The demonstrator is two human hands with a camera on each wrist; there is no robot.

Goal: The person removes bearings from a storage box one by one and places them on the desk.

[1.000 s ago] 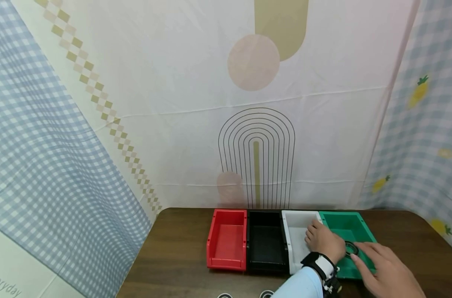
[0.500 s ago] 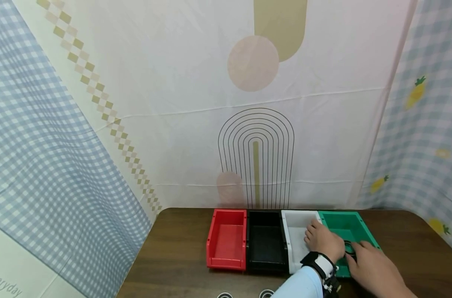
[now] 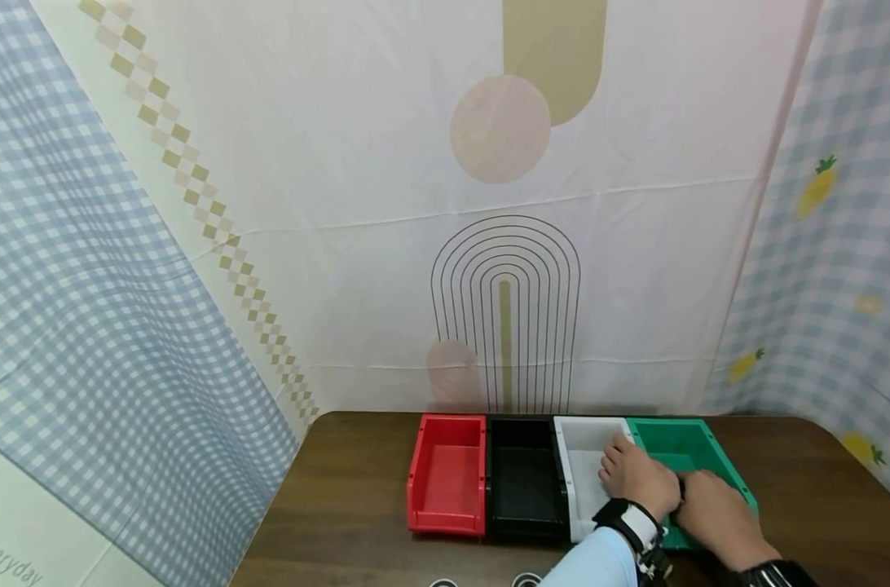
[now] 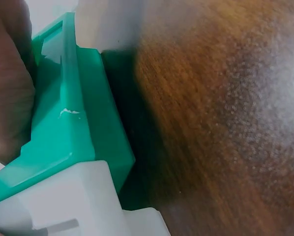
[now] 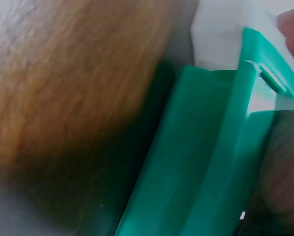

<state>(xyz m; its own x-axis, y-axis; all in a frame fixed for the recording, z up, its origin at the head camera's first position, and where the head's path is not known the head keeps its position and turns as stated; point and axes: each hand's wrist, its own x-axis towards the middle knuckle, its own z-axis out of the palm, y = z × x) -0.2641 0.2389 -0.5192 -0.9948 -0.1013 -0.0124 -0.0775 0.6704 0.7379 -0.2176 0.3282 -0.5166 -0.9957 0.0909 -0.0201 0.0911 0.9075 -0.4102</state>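
My left hand (image 3: 639, 481), its wrist strapped and its sleeve light blue, is over the white bin (image 3: 573, 481) with curled fingers. It grips a small black ring (image 3: 682, 489) on the side facing the right hand. Above the green bin (image 3: 680, 436), my right hand (image 3: 716, 509) closes its fingers on the same ring, nearly touching the left hand. Only a dark sliver of the ring shows between them. In the left wrist view, part of a hand (image 4: 9, 93) appears beside the green wall; the right wrist view shows a blurred hand (image 5: 287, 167) over that bin. Neither wrist view shows the ring clearly.
Left of the white bin stand a black bin (image 3: 526, 473) and a red bin (image 3: 447, 481), all side by side on the brown wooden table (image 3: 342, 489). Two round ringed pieces (image 3: 526, 580) lie at the bottom edge of the head view. A patterned cloth (image 3: 342, 285) hangs behind.
My right hand has moved left, from reaching with extended fingers to curling them over the ring, which it now mostly hides. The left hand has stayed in place.
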